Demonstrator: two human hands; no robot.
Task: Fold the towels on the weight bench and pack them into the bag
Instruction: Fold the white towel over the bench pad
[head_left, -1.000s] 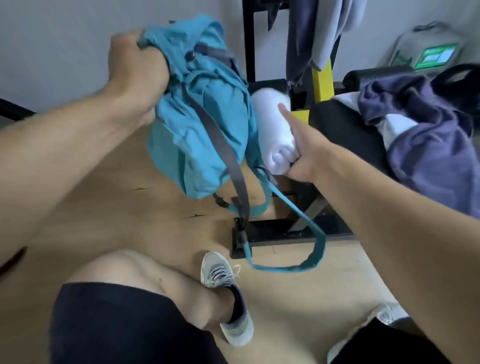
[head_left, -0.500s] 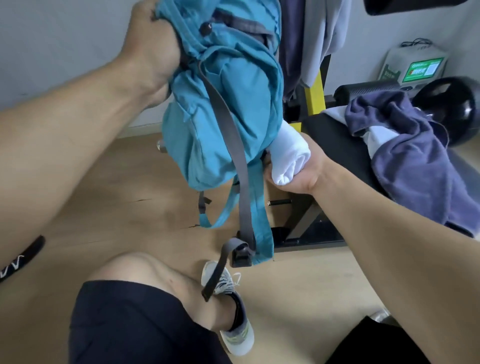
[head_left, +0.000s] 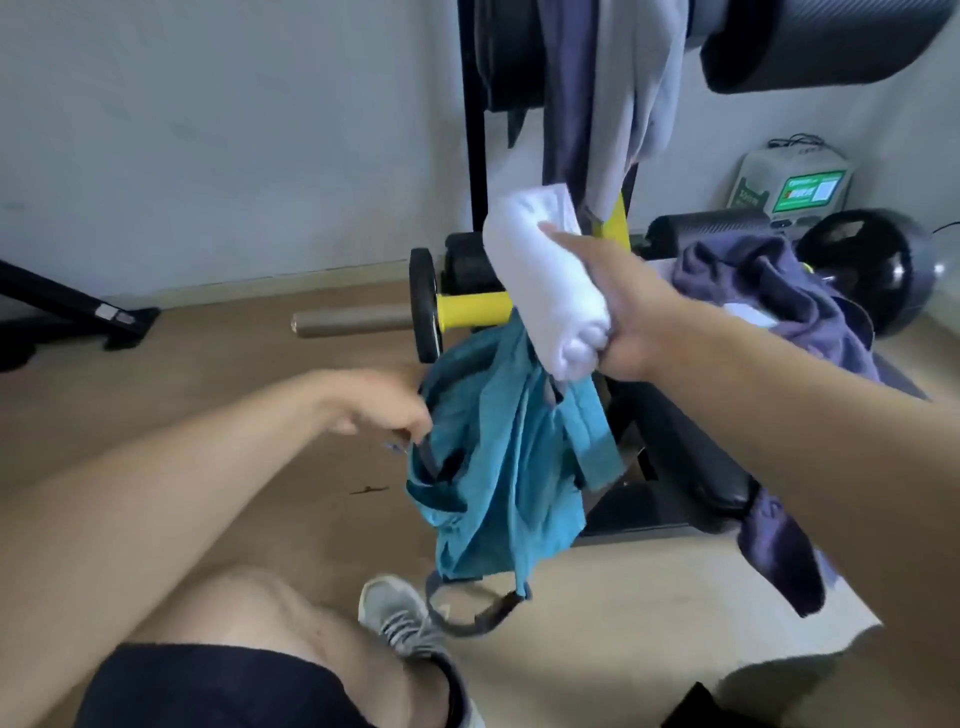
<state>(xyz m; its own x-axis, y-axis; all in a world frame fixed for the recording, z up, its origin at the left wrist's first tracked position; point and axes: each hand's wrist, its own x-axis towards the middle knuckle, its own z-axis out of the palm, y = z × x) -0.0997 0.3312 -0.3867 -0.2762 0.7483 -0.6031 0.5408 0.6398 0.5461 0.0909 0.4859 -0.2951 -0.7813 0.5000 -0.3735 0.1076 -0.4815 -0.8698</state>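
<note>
Gripping rolled white towel in right hand, fingers curled round its lower end, just above teal bag.
Left hand pinching bag's rim; purple towel heaped on tabletop.

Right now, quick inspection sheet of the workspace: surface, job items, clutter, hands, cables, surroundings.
Surface: black padded weight bench, partly covered by cloth.
Job's things: rolled white towel held above the teal fabric bag; crumpled purple towel unfolded on the bench; bag hangs above the floor.
Clutter: grey and dark garments draped on the rack; black weight plate.
Hands: right hand grips the white towel; left hand at the bag's opening edge, grip blurred.
Cables: black cords behind the white and green device.
Surroundings: wooden floor, white wall, yellow-sleeved bar.
</note>
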